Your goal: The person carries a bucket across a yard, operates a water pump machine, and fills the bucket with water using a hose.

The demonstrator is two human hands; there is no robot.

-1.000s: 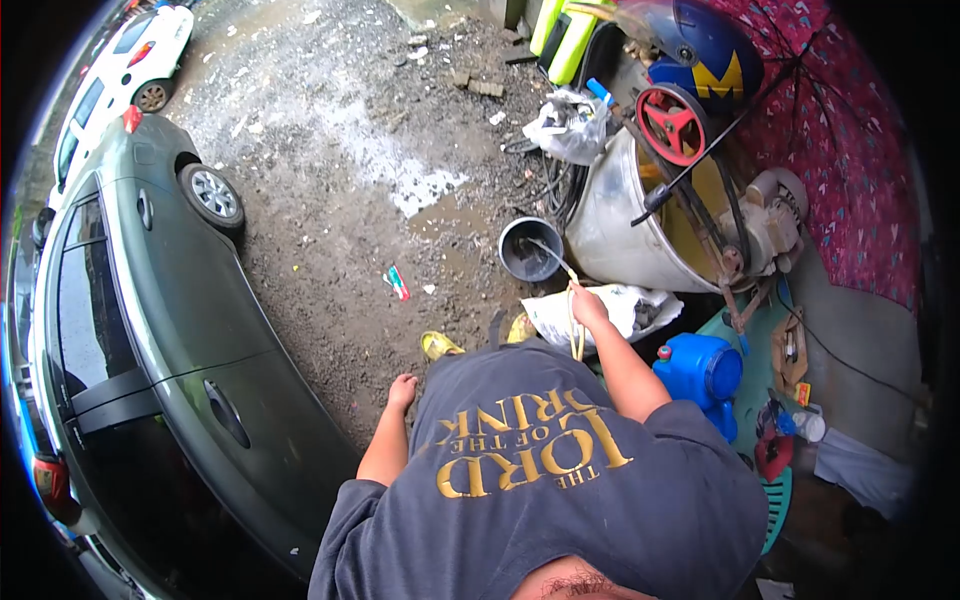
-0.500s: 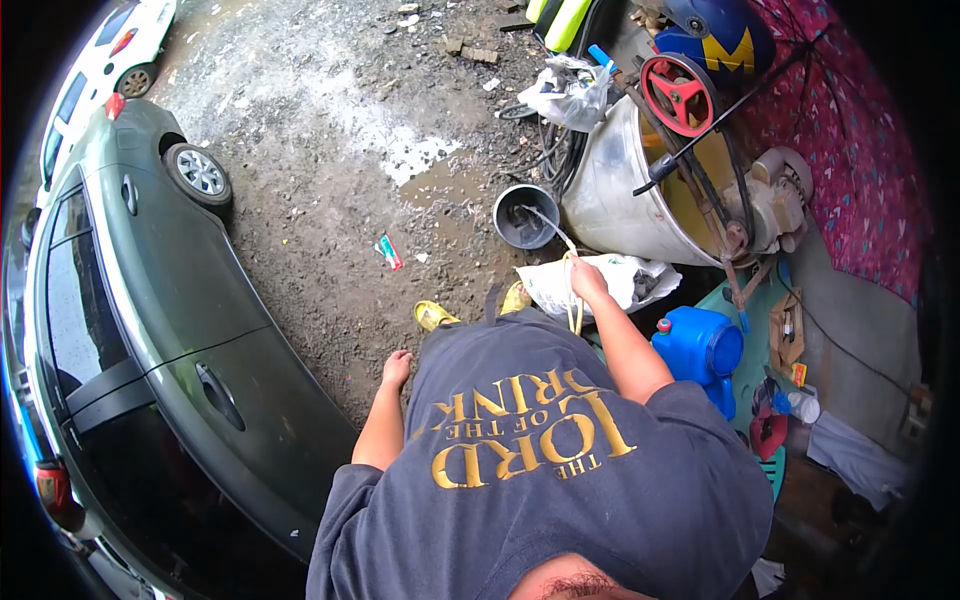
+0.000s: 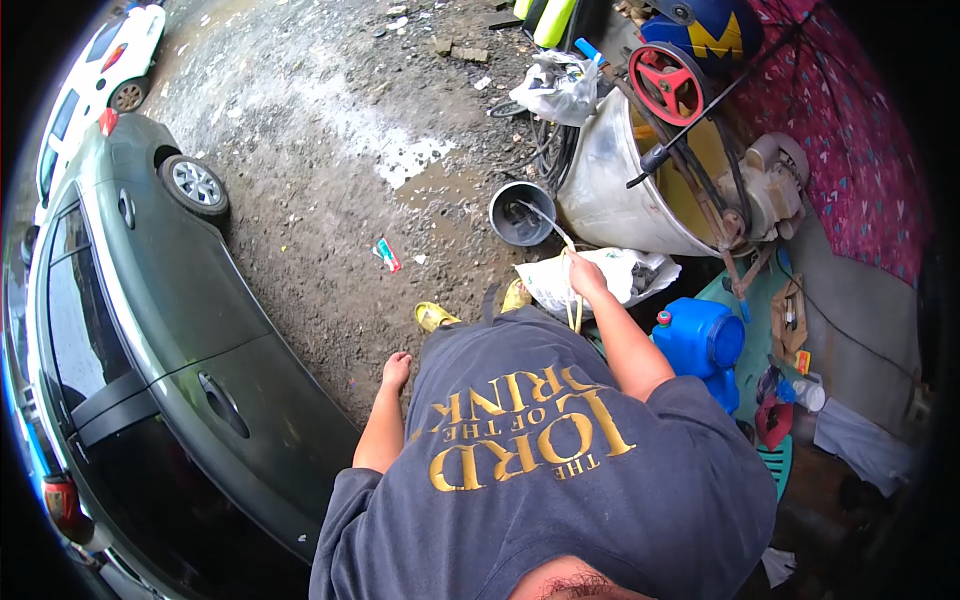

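Observation:
My right hand [image 3: 586, 276] is closed around a pale hose [image 3: 566, 238]. One end of the hose reaches into a dark round bucket [image 3: 522, 214] on the ground, and the rest hangs down below the hand. Under that hand lies a white sack [image 3: 548, 284] with dark contents showing at its opening. My left hand [image 3: 397, 370] hangs at my side with fingers curled in, and nothing shows in it. Yellow footwear [image 3: 435, 316] is visible on my feet.
A big whitish drum [image 3: 620, 190] stands beyond the sack, near a red pulley wheel [image 3: 667, 85]. On the right are a blue jug [image 3: 702, 338] and a patterned umbrella [image 3: 840, 160]. A dark green car [image 3: 180, 290] is parked on my left. Muddy, wet gravel [image 3: 300, 190] lies ahead.
The view has shifted slightly. My right hand keeps its grip on the hose, and my left hand stays by my side.

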